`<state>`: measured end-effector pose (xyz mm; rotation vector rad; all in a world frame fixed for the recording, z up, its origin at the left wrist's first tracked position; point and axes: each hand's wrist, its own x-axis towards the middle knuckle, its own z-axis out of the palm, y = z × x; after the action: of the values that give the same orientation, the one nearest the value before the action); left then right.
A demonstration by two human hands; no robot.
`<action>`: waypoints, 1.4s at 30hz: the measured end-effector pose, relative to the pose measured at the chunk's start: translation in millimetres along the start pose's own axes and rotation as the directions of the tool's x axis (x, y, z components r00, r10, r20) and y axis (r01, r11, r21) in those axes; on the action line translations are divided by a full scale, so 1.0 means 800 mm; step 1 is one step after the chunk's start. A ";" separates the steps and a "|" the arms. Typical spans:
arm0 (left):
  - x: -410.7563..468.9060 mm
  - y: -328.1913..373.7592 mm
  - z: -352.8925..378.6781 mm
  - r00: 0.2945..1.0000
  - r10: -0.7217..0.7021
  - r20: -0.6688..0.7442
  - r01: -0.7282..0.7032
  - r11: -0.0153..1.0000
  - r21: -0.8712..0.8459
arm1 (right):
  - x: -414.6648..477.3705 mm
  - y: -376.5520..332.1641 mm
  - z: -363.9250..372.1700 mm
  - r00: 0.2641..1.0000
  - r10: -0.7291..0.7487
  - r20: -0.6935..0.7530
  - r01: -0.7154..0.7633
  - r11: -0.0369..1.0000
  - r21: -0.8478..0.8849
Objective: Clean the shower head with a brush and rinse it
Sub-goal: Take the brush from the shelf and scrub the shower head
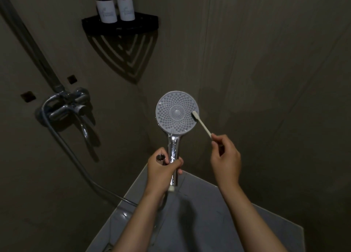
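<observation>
Dim brown shower walls surround the work, with a mixer tap (70,103) at left and two bottles (114,6) on a corner shelf (121,23) above. The left hand (161,168) is wrapped round the chrome handle of the shower head (175,112), turning its nozzle face toward the camera. The right hand (225,154) pinches a pale toothbrush (202,124), its bristles touching the face's right edge. Scrubbing looks under way. No water is visible, so the rinse is probably not yet done.
</observation>
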<state>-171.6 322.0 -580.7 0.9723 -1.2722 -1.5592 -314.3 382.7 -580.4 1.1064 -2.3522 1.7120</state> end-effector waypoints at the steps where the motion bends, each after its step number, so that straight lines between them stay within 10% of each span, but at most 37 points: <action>1: 0.000 0.000 0.001 1.000 -0.005 -0.001 0.005 1.000 -0.004 | 0.000 0.002 -0.001 1.000 0.011 -0.001 -0.011 1.000 0.017; 42: 0.007 0.003 0.005 0.999 0.054 -0.010 -0.053 0.996 0.075 | 0.018 -0.014 0.008 0.981 -0.058 0.186 0.056 0.998 0.013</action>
<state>-176.5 317.8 -578.3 0.9855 -1.3459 -1.4719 -316.3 368.1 -567.9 1.3783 -2.3925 1.6671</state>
